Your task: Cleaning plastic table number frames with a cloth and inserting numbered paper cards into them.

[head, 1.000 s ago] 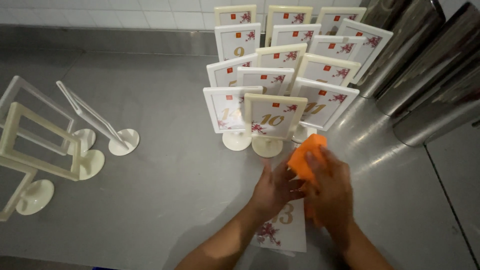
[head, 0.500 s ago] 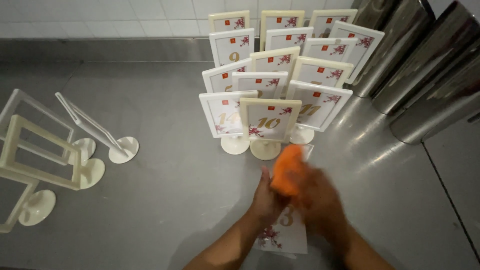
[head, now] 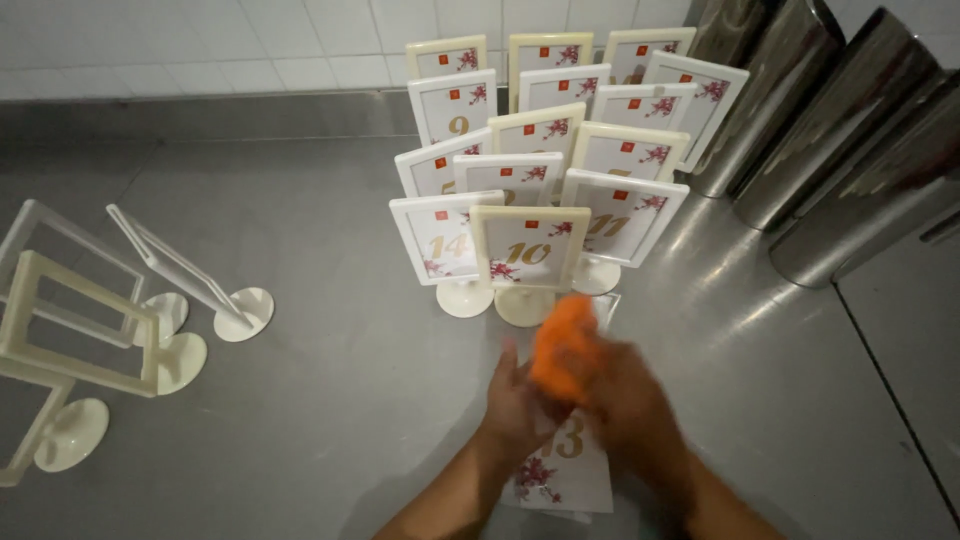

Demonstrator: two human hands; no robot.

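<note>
A white card with pink blossoms and a gold number (head: 570,470) lies flat on the steel counter near the front edge. My left hand (head: 515,405) presses on its upper left part. My right hand (head: 625,405) is blurred with motion and grips an orange cloth (head: 562,345) over the card's top. Just beyond the hands stands a cluster of several cream and white framed number signs on round bases (head: 530,250), the closest one nearly touching the cloth.
Three empty cream and clear sign frames (head: 80,320) stand tilted at the left. Tall steel cylinders (head: 800,110) line the back right. A white tiled wall (head: 200,40) runs behind the steel counter (head: 320,300).
The orange cloth and my right hand have slid left and slightly up over the flat card. My left hand stays on the card. The camera view has shifted a little.
</note>
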